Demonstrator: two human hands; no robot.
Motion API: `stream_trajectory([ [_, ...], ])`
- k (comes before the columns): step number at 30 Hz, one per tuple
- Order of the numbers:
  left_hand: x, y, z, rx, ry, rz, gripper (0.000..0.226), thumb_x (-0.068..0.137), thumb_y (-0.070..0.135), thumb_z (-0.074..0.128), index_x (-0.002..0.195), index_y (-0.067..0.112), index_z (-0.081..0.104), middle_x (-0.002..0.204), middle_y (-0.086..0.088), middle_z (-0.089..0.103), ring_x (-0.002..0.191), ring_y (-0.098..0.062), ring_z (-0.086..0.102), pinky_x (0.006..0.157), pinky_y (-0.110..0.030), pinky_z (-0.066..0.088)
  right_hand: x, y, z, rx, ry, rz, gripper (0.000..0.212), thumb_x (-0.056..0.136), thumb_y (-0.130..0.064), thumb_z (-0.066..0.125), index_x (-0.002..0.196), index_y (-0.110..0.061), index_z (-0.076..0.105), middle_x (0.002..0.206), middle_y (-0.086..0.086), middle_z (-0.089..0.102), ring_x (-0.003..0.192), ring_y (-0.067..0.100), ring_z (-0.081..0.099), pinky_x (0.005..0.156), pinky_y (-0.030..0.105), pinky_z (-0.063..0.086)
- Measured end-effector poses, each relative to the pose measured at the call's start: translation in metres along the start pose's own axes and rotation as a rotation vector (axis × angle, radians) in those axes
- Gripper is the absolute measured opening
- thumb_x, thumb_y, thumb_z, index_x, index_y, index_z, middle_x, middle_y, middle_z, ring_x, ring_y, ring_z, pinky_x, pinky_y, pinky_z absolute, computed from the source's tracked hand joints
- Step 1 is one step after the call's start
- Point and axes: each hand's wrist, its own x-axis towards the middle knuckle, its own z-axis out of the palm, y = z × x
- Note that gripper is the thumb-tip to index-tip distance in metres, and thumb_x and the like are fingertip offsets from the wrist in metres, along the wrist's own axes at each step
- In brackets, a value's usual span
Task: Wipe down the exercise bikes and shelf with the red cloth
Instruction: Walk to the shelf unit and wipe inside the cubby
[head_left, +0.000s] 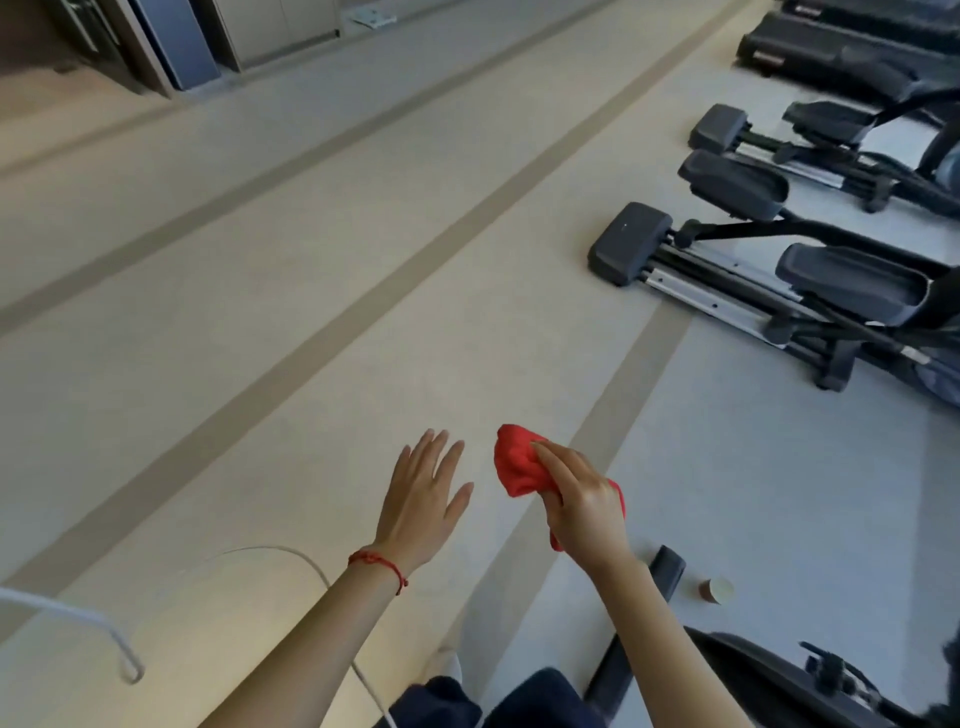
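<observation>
My right hand (582, 499) is closed around a bunched red cloth (517, 462), held in the air over the floor at lower centre. Just to its left, my left hand (423, 493) is spread flat with fingers apart and holds nothing; a red string bracelet circles its wrist. Dark exercise machines stand along the right side: the nearest (753, 280) shows its foot pedals and silver rail, and another (779, 166) is behind it. Part of a black machine base (753, 670) sits at the bottom right, close to my right arm. No shelf is in view.
A small paper cup (717, 591) lies on the grey floor by the bottom-right machine. A white cable (104, 623) loops across the lower left. The beige floor has darker stripes. Doors and panels (171, 41) line the far wall at top left.
</observation>
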Motion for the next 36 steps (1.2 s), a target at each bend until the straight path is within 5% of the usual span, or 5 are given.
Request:
stream_trajectory([
  [23, 0.474, -0.045, -0.006, 0.042, 0.050, 0.002, 0.058, 0.092, 0.044, 0.023, 0.127, 0.004, 0.047, 0.131, -0.020, 0.048, 0.124, -0.035, 0.039, 0.100, -0.050, 0.023, 0.389, 0.259, 0.071, 0.027, -0.014, 0.025, 0.038, 0.080, -0.016, 0.044, 0.106, -0.002, 0.068, 0.104, 0.010, 0.070, 0.091, 0.027, 0.066, 0.068, 0.029, 0.052],
  [36, 0.782, -0.120, -0.029, 0.066, 0.006, 0.055, 0.068, 0.095, 0.050, 0.007, 0.127, 0.006, 0.047, 0.130, -0.018, 0.050, 0.121, -0.034, 0.043, 0.098, -0.051, 0.025, 0.655, 0.394, 0.148, 0.036, 0.005, 0.103, 0.042, 0.079, -0.018, 0.043, 0.110, -0.003, 0.067, 0.106, 0.011, 0.068, 0.091, 0.027, 0.065, 0.072, 0.033, 0.054],
])
